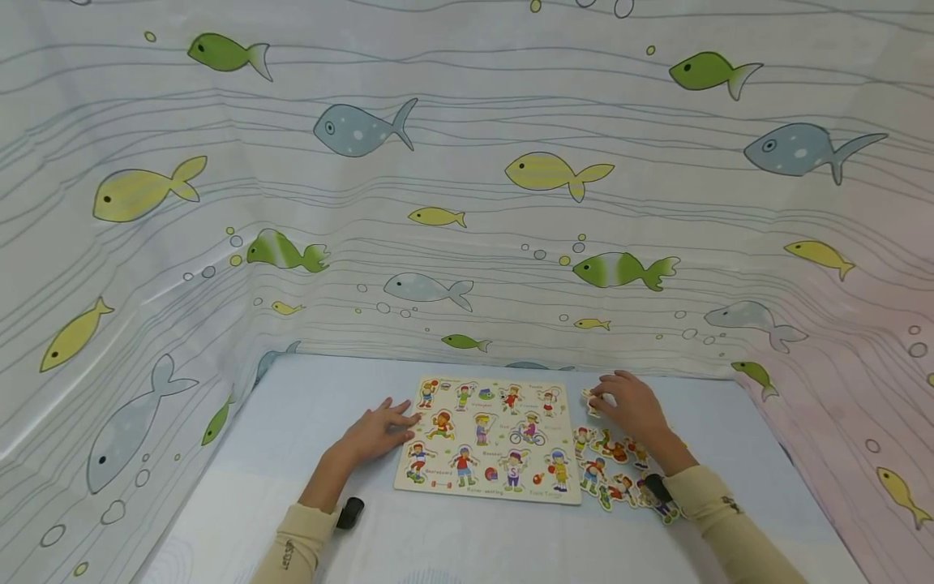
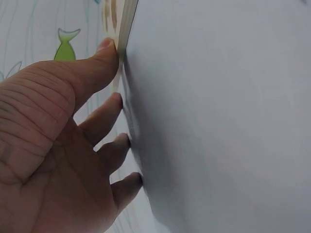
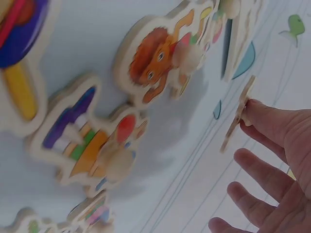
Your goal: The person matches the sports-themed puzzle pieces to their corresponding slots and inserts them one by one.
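A wooden puzzle board printed with children doing sports lies on the table. On its left side my left hand rests with fingers spread; the thumb touches the board's edge and the other fingertips meet the table. Past the board's right edge, my right hand pinches a small flat wooden puzzle piece between thumb and index finger, raised off the table and seen edge-on in the right wrist view. Loose knobbed pieces lie nearby, among them an orange-haired figure and one with purple boots.
Several loose puzzle pieces lie in a cluster against the board's right side, partly under the right forearm. A fish-patterned sheet stands as a wall behind and at both sides. Pale cloth covers the table.
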Demonstrator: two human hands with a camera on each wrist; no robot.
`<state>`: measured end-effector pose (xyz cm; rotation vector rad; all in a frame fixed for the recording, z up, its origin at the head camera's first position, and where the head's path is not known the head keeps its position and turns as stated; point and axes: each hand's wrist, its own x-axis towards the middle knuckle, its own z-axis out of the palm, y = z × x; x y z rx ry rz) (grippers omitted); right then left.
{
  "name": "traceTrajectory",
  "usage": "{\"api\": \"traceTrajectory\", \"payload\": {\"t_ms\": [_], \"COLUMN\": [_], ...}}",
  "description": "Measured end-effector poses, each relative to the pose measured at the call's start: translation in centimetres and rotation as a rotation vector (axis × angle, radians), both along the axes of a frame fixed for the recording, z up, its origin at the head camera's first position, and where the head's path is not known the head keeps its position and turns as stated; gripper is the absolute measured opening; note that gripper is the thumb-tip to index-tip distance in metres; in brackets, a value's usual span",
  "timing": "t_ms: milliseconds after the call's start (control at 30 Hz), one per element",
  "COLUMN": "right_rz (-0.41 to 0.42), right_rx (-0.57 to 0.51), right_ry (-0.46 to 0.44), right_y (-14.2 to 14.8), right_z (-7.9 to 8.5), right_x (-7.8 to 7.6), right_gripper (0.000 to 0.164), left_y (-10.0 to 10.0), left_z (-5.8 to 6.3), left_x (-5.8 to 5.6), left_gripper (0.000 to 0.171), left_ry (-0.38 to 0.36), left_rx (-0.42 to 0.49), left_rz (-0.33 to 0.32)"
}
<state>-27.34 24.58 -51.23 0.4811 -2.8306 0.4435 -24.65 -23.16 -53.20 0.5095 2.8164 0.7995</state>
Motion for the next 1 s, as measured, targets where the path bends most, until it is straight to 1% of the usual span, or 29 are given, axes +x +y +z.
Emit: {"api": "traceTrajectory", "payload": {"t_ms": [267,400,533,767,1000], "right_rz": [0.097,0.116,0.133,0.161,0.179], "right_rx": [-0.022,-0.026,-0.033,-0.042,-0.046], "right_ry": [0.060,0.080,0.077,0.097,0.107], "right_y": [-2.1,-2.8,-3.3,-4.0,-4.7], "right_z": [-0.1,-0.2,-0.3,-0.3,-0.1], "right_x": [-0.6,-0.7,-0.8,-0.8,-0.9], "right_gripper": [0.011,0.010,0.010,0.010,0.010], "left_y": [0.0,0.0,-0.1,-0.3,-0.2], "left_z": [-0.2,-0.4,-0.5,-0.4,-0.5], "left_x": [0.0,0.0,0.0,-0.1,-0.1], "left_gripper": [0.038,0.038,0.039,0.039,0.039], "left_ry": [-0.011,-0.005,0.003,0.005,-0.001], "left_rx": [0.022,0.027,0.026,0.020,0.015], "left_rz": [0.008,0.007,0.003,-0.002,0.010]}}
